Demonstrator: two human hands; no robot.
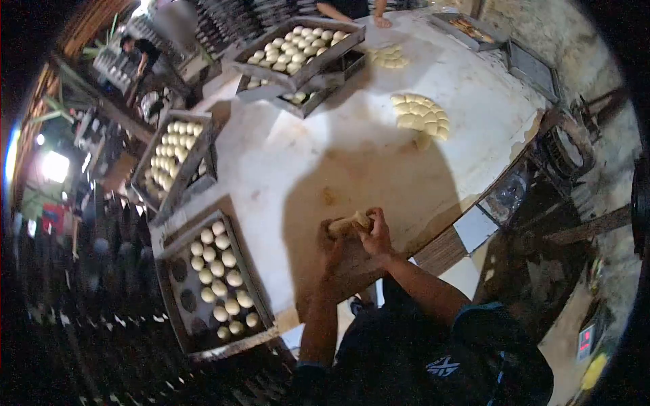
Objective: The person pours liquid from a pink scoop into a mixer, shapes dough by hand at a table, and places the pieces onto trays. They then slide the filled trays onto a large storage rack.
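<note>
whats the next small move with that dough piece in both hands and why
Probably set the dough piece, held between left hand and right hand, into the tray at the person's left: it already holds rows of dough balls, with spots free.

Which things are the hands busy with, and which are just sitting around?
Busy with:
- piece of dough, held by left hand and right hand
- nearest tray, partly filled with dough balls

Sitting around:
- pile of dough pieces on the table
- stacked trays farther off
- another person's hand
</note>
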